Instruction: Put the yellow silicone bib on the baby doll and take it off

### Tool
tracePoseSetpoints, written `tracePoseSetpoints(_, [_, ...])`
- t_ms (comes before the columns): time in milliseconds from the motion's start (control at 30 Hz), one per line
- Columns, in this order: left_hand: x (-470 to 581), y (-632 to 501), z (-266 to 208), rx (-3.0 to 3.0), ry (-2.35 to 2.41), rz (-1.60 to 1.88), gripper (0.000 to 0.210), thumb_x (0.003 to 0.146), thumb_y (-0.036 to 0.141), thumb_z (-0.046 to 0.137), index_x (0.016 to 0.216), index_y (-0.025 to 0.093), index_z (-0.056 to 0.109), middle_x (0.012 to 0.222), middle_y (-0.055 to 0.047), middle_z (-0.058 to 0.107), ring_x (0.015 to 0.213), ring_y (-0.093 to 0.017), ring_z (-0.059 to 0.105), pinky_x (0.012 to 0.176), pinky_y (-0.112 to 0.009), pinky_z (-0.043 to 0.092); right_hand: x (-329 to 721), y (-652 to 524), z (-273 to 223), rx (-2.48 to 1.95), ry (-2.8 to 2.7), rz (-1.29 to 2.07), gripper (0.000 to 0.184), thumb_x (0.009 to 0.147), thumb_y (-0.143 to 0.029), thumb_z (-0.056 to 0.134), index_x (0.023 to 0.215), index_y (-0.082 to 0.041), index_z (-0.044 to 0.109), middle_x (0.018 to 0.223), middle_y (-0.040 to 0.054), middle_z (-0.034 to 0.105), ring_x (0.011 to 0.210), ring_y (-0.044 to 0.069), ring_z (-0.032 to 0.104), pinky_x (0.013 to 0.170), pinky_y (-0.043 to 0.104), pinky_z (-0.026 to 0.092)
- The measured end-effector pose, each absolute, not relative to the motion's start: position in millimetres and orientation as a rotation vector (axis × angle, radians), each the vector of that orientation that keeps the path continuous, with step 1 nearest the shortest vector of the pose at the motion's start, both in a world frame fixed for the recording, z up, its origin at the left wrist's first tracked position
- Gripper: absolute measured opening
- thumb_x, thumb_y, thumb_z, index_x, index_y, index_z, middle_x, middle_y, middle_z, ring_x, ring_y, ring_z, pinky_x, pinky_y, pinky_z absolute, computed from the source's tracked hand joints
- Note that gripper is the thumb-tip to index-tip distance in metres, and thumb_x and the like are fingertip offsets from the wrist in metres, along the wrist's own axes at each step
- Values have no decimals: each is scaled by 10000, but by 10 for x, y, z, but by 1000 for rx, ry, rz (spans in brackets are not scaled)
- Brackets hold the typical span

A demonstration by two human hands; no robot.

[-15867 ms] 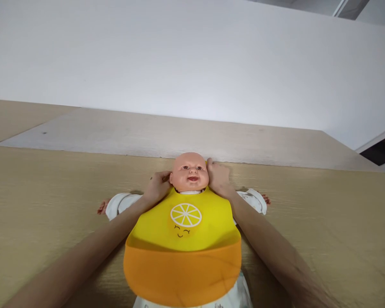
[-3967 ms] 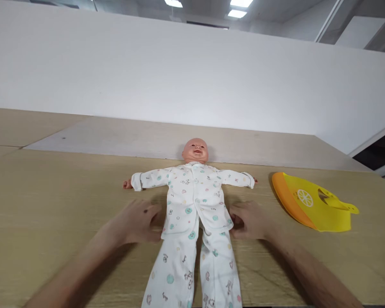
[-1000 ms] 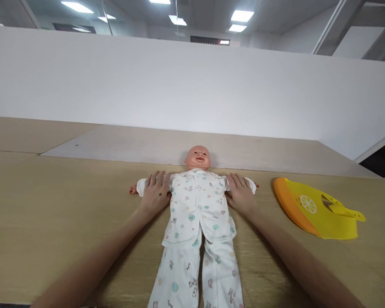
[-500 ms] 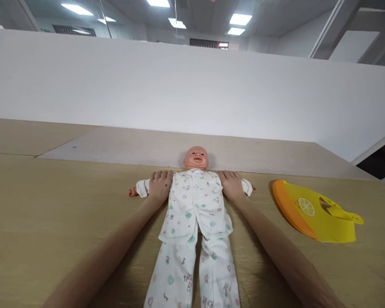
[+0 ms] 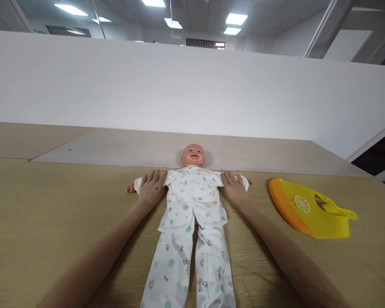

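A baby doll (image 5: pixel 193 155) lies on its back, arms stretched out to both sides, head toward the wall. It wears a white patterned jacket (image 5: pixel 192 196) and matching trousers (image 5: pixel 178 261); the feet are out of view. Across the sleeve on the left side rests my left hand (image 5: pixel 152 187), laid flat with fingers stretched out. My right hand (image 5: pixel 234 188) lies likewise over the other sleeve, fingers extended. Both palms are hidden, and the doll's small hands show just beyond mine.
A yellow bib (image 5: pixel 321 209) with an orange edge and a white citrus print lies on the wooden table (image 5: pixel 67 222) at the right. Behind the table stands a white wall (image 5: pixel 179 90) with glass panes above it.
Both my hands have slid outward along the sleeves, away from the doll's shoulders. The whole view has shifted slightly; the bib has stayed in place on the table.
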State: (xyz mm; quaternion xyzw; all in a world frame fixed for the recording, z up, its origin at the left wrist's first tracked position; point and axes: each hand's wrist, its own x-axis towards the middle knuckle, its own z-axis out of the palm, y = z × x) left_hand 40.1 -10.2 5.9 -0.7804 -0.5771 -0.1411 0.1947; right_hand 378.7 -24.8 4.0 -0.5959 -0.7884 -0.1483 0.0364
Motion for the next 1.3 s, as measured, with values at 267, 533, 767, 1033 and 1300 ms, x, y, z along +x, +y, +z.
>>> tracePoseSetpoints(267, [275,-124,0,-2124,-1682,-467,452,862,314,443,1271,148,543,1292,-175,590,1178,-333,534,1007,-506,341,4081,-317,36,-1918,-2271,-469,567,921,-277,366,1449,-70,370,1482,144,368,1327,323,370,1078,487,296])
tracePoseSetpoints(533, [50,-154,39,-2265,-1640,-523,568,808,443,478,1317,201,542,1390,-88,534,1349,-334,369,1127,-520,197,4232,-310,-39,-1889,-2158,-620,493,895,-270,429,1376,-182,496,1427,77,460,1354,339,311,1096,504,249])
tracePoseSetpoints(767, [23,-119,12,-2305,-1664,-417,503,806,359,481,1272,198,585,1372,-76,553,1347,-330,375,1108,-483,266,4181,-325,-60,-1881,-2160,-699,438,937,-196,370,1344,-233,528,1406,67,488,1352,317,338,1089,506,236])
tracePoseSetpoints(1033, [156,-176,-4,-2259,-1588,-573,428,830,303,478,1233,182,549,1311,-139,571,1298,-348,422,1087,-592,215,4060,-357,-44,-1851,-2197,-708,434,897,-168,425,1313,-119,539,1381,150,495,1277,273,441,1096,446,249])
tracePoseSetpoints(1300, [496,-341,146,-2306,-1490,-743,155,784,141,453,875,156,578,935,-149,618,935,-292,551,822,-414,451,3690,-521,-22,-1648,-2197,-654,378,860,-176,457,1207,-114,596,1346,125,524,1268,275,409,1095,420,237])
